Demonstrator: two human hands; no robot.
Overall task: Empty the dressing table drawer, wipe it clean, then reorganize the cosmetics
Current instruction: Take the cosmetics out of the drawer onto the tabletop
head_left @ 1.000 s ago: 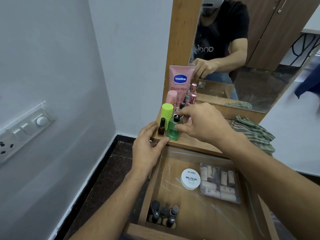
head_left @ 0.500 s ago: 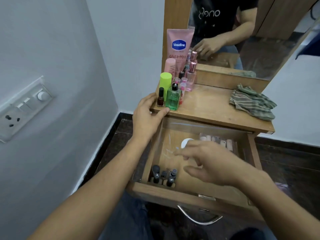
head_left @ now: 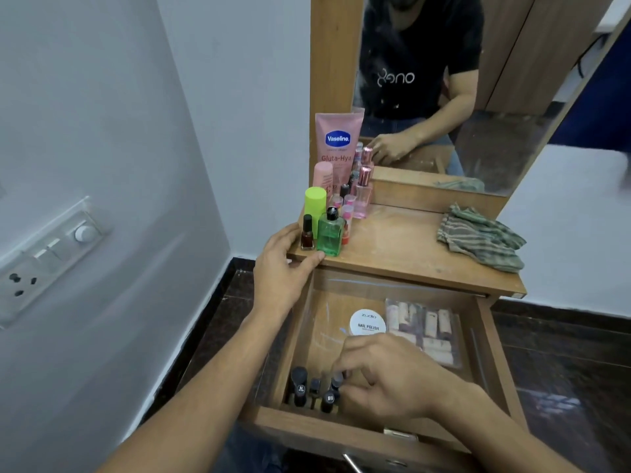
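Note:
The open wooden drawer holds a white nail polish jar, a clear pouch of pale sticks and several small dark bottles at its front left. My right hand is down inside the drawer, its thumb and fingers pinching one small dark bottle. My left hand rests on the left corner of the table top, beside a green bottle and a dark red nail polish.
More cosmetics stand at the table's back left: a lime-capped bottle, a pink Vaseline tube and a pink perfume bottle. A striped cloth lies at the right. A mirror rises behind; a switch panel is on the left wall.
My right hand left the green bottle on the table top, came down into the drawer and reached the dark bottles. My left hand stayed on the table corner.

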